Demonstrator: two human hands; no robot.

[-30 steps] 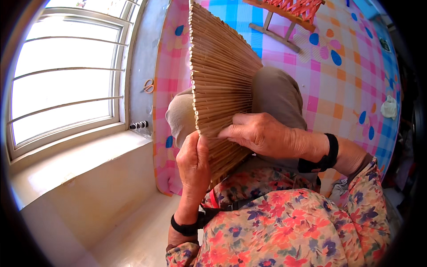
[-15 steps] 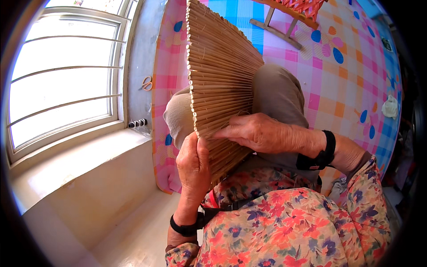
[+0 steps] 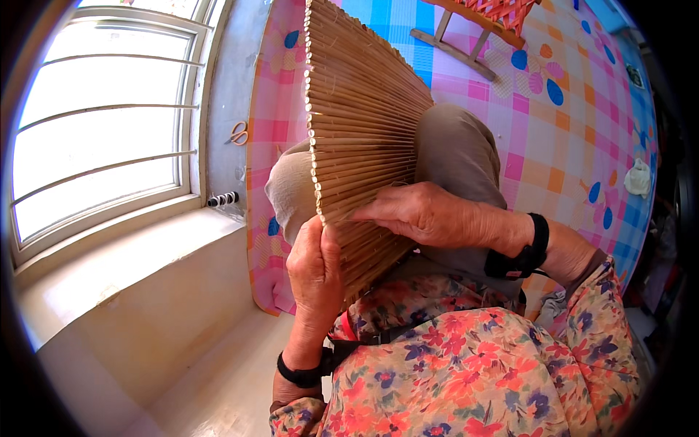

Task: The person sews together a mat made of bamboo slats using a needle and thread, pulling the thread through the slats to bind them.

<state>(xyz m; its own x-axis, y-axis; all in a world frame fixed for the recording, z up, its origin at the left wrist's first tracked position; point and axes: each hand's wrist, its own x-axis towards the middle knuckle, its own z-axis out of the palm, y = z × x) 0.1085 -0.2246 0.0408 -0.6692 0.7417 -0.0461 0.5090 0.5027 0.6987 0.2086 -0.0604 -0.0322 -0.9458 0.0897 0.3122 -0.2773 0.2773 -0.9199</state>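
A mat of thin tan stalks (image 3: 364, 124), set side by side with their pale cut ends along the left edge, stands tilted over my lap between my knees. At that edge, my left hand (image 3: 314, 262) pinches the stalk ends between thumb and fingers. My right hand (image 3: 422, 211) lies across the stalks just to the right, fingertips drawn together close to my left thumb. A fine thread seems to run from those fingertips toward the edge; it is barely visible. The mat's lower part is partly hidden behind my hands.
Scissors (image 3: 239, 133) lie on the grey sill at left, with a black-and-white coiled thing (image 3: 223, 199) below them by the barred window (image 3: 102, 138). A wooden stand with red weaving (image 3: 480, 29) is on the checked cover (image 3: 539, 138). A white cloth (image 3: 638, 178) lies far right.
My right fingertips have shifted slightly up and to the right, away from my left thumb. My left hand keeps its pinch on the mat's edge, and the view has moved a little.
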